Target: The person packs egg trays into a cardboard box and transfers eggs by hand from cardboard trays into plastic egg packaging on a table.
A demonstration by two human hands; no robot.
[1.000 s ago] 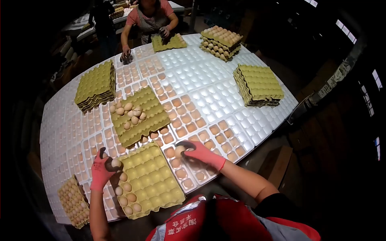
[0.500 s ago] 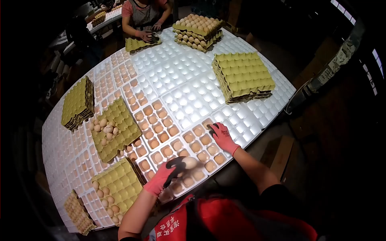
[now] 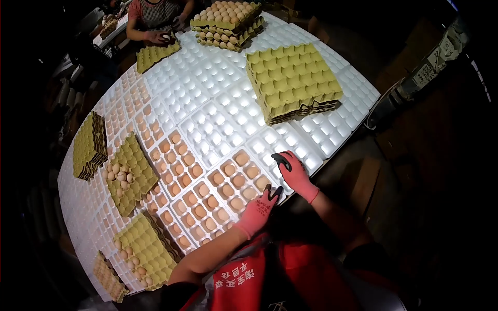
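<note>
Both my hands wear pink gloves with black fingers. My left hand (image 3: 261, 210) reaches over the near right corner of a foam tray (image 3: 223, 182) of eggs. Its fingers are spread and point down at the tray; no egg shows in them, though the cell beneath is covered. An egg (image 3: 263, 183) lies in its cell just beyond the fingertips. To the right, my right hand (image 3: 294, 176) is over a white foam tray (image 3: 270, 137) with no eggs showing in it. Its fingers are loosely bent, thumb apart, with nothing visible between them.
A stack of yellow-green egg cartons (image 3: 295, 80) stands ahead on the right. Filled cartons (image 3: 228, 18) are piled farther back, beside another person (image 3: 158, 18) at the table. Partly filled cartons (image 3: 148, 243) lie on the left. A dark machine arm (image 3: 428, 65) is at the right.
My left hand has moved right, and the egg it held no longer shows. My right hand has shifted slightly right, off the tray of eggs. The view has turned somewhat.
</note>
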